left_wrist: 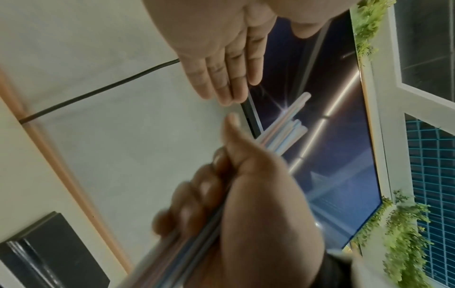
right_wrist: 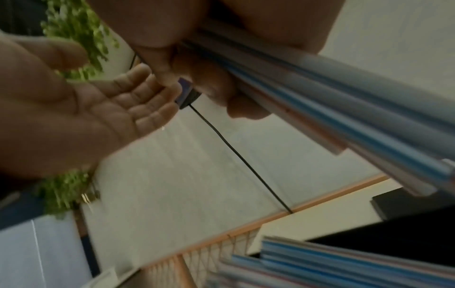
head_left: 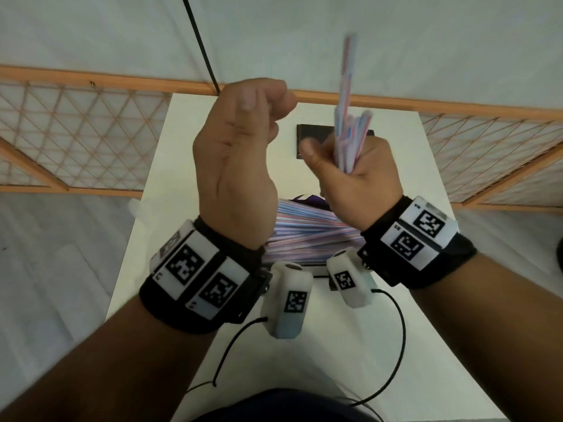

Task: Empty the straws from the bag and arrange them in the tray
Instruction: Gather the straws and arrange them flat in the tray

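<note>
My right hand (head_left: 350, 178) grips a bundle of red, blue and white striped straws (head_left: 347, 129) and holds it upright above the table. The same bundle (right_wrist: 344, 120) runs out of the fist in the right wrist view. My left hand (head_left: 240, 141) is raised beside it, holds nothing, and its palm (right_wrist: 98, 109) is open with the fingers together. Below both wrists a pile of straws (head_left: 304, 233) lies sideways in a dark tray (head_left: 315, 270), mostly hidden. A purple and white scrap (head_left: 303, 198), possibly the bag, shows behind the pile.
A black flat box (head_left: 307, 141) lies at the far end of the white table (head_left: 405, 166). Orange lattice panels (head_left: 76, 138) stand on both sides. A black cable (head_left: 201, 47) hangs down the wall. Thin cables (head_left: 393, 345) trail from the wrist cameras over the near table.
</note>
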{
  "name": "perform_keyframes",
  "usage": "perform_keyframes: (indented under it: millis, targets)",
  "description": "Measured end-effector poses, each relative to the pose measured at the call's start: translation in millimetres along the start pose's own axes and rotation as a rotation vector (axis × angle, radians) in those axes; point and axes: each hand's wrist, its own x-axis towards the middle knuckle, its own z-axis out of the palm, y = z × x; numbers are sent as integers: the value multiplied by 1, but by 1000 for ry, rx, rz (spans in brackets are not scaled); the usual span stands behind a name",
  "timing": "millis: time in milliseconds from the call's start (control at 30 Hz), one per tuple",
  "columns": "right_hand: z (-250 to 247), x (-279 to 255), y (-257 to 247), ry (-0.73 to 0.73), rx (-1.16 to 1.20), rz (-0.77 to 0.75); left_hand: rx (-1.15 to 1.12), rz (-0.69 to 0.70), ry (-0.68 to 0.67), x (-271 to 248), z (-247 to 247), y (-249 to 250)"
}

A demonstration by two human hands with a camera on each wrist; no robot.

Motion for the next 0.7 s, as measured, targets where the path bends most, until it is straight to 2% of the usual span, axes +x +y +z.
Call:
perform_keyframes:
  millis: [67, 133, 233, 300, 333, 367, 433, 500, 567, 600, 700]
  targets:
    - [0, -4, 15, -68, -124, 44, -10, 22, -2, 2, -3, 1]
    - [2, -8, 29, -184, -294, 25, 57, 119, -32, 3, -7, 2]
    - [7, -10, 43, -351, -580, -80, 414, 278, -177, -1, -11, -9]
    - [15, -11, 41, -425, -650, -110, 630, 203, -299, -8, -9, -20]
    - [19, -11, 38, -464, -675, -100, 655, 153, -319, -11, -8, -25]
    - [22, -11, 34, -499, -707, -85, 647, 149, -300, -14, -9, -29]
    - [25, -10, 28, -554, -793, -55, 644, 227, -206, -15, -11, -37]
    - [26, -9, 21, -578, -814, -25, 733, 261, -210, -13, -13, -44]
    - [27, -9, 16, -637, -781, -14, 794, 175, -289, -15, -10, -51]
    - [29, -10, 17, -673, -804, -35, 775, 134, -288, -17, -10, -55]
    - [32, -17, 31, -673, -907, -83, 640, 82, -99, -19, -19, -66]
